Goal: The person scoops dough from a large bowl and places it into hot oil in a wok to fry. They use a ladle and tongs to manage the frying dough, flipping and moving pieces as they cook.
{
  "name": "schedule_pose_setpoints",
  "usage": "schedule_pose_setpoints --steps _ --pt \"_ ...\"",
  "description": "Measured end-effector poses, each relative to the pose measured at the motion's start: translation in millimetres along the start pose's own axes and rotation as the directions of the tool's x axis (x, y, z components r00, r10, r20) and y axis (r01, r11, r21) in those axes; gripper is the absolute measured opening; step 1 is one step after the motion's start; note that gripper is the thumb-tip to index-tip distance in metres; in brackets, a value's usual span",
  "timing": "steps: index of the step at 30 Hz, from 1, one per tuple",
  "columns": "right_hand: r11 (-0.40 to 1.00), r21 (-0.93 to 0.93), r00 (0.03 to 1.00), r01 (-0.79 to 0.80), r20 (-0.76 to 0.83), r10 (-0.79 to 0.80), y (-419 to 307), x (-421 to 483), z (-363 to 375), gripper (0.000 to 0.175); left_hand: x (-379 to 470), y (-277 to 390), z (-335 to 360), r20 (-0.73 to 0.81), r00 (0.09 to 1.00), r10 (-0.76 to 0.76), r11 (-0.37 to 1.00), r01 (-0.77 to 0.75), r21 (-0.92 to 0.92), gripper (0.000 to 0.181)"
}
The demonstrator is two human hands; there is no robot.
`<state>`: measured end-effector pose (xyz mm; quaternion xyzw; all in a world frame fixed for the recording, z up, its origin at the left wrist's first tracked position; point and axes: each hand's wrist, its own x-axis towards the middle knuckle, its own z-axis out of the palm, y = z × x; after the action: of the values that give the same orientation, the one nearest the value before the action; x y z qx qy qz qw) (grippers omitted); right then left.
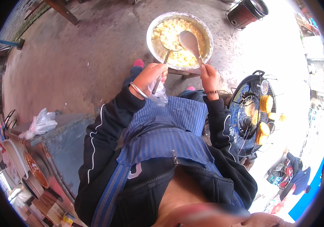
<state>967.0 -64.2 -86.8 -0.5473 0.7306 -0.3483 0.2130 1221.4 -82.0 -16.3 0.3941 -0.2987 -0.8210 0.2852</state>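
Before me stands a wide metal basin (151, 54) holding many small pale-yellow cubes of food (190, 25). My left hand (152, 74) grips the dark handle of a round-headed ladle or skimmer (167, 56), whose head is over the cubes. A thin clear plastic bag (159, 96) hangs at that hand; whether the fingers hold it, I cannot tell. In my right hand (210, 79) is the handle of a large metal serving spoon (188, 41), its bowl above the food, right of the ladle's head.
A low wooden stand (184, 73) supports the basin. At right, a wok of oil (239, 116) has a wire rack (270, 109) bearing golden fried pieces (266, 103). A metal cabinet (62, 153) stands left; a cylindrical stove (245, 15) is far right. A person (298, 178) is beyond.
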Motion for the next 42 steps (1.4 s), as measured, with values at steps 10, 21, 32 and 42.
schedule_pose_setpoints --steps 10,21,32,42 --pt "0.996 -0.018 0.996 0.09 -0.025 -0.09 6.4 38.1 3.9 0.019 -5.2 -2.2 -8.6 0.098 0.992 -0.079 0.997 0.077 0.023 0.025" --pt "0.862 0.423 0.959 -0.28 0.168 0.229 5.9 12.2 -9.3 0.022 3.3 -0.2 -10.4 0.075 0.997 -0.019 0.999 0.017 0.03 0.022" --pt "0.892 0.387 0.972 -0.234 0.084 0.219 2.5 38.8 4.5 0.02 2.4 -1.2 -6.2 0.089 0.996 -0.026 0.999 0.022 0.043 0.022" --pt "0.672 0.422 0.742 -0.609 0.602 0.295 -36.5 65.8 -1.3 0.019 11.2 -8.0 -2.7 0.091 0.995 0.026 0.979 -0.043 0.199 0.025"
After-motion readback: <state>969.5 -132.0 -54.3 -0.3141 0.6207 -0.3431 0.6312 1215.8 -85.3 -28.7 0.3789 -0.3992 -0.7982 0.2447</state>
